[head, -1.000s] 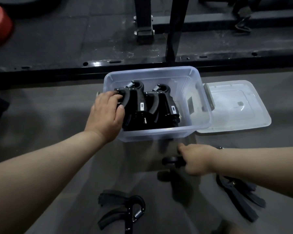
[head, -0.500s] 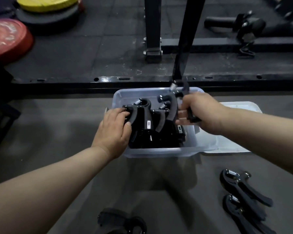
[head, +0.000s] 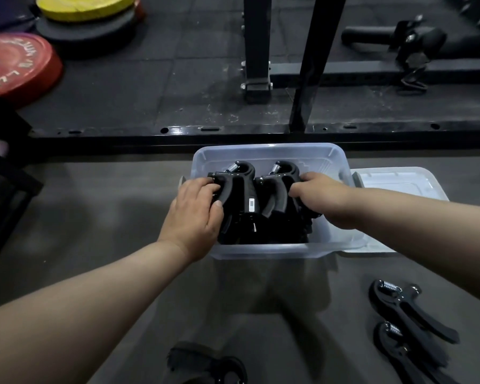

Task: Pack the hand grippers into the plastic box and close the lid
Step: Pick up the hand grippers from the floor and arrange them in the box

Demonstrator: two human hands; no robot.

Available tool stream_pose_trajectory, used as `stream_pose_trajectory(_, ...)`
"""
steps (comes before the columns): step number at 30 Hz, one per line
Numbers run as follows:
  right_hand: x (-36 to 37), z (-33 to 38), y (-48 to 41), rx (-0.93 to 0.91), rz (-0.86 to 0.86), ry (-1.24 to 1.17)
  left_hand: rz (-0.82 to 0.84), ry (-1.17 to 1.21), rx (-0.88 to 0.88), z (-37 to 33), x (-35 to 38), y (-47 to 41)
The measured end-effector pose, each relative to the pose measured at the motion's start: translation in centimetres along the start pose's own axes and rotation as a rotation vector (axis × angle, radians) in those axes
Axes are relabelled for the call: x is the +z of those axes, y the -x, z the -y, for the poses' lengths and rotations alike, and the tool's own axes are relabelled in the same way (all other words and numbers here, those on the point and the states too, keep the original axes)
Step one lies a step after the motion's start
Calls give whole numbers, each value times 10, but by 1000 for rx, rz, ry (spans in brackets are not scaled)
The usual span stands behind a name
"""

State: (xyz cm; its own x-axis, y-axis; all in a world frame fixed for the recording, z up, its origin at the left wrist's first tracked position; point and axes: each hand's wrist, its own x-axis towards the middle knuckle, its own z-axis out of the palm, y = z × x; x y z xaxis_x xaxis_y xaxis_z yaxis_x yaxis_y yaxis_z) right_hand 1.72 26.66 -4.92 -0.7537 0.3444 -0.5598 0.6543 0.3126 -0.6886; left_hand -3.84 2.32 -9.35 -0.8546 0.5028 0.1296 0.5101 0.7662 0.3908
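Packing is running past halfway, by my reckoning. The packed grippers (head: 241,187) are standing springs-up in a tight row inside the plastic box (head: 261,252), crowding toward its left wall. My left hand (head: 194,214) is curling round the handle at the left end of that row. My right hand (head: 319,198) is curling its fingers down over the handle at the right end, so I'm squeezing the bunch from both sides.

What's left, as I'm judging it: two loose grippers are lying on the floor (head: 94,217) to the near right of the box, the upper one (head: 405,309) just beside the lower one (head: 408,353). A third gripper (head: 208,364) is waiting nearer me, in front of the box. The lid (head: 399,184) is lying flat just beside the box's right wall, not yet on.

Now the tricky bits. I'm failing to count the row, black on black in dim light. My right fingertips are disappearing among the handles. The third gripper and the lower one are running off the bottom of the view, and my right forearm is covering part of the lid.
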Motion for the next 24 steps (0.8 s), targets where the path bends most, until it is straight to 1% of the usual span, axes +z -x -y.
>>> stream_pose_trajectory(2,3,-2,0,-6,26,17,4,-8,5,0,1,0)
stream_pose_trajectory(5,7,-5,-3,-27,5,54,5,-13,7,0,2,0)
stream_pose_trajectory(9,12,-5,2,-60,19,237,-1,-14,8,1,2,-1)
stream_pose_trajectory(16,15,-4,8,-51,73,170,0,-23,3,0,1,0)
stream_pose_trajectory(21,15,-3,8,-91,51,249,1,-23,10,0,2,-1)
stream_pose_trajectory(24,11,-8,4,-116,46,247,-1,-5,13,1,1,-1)
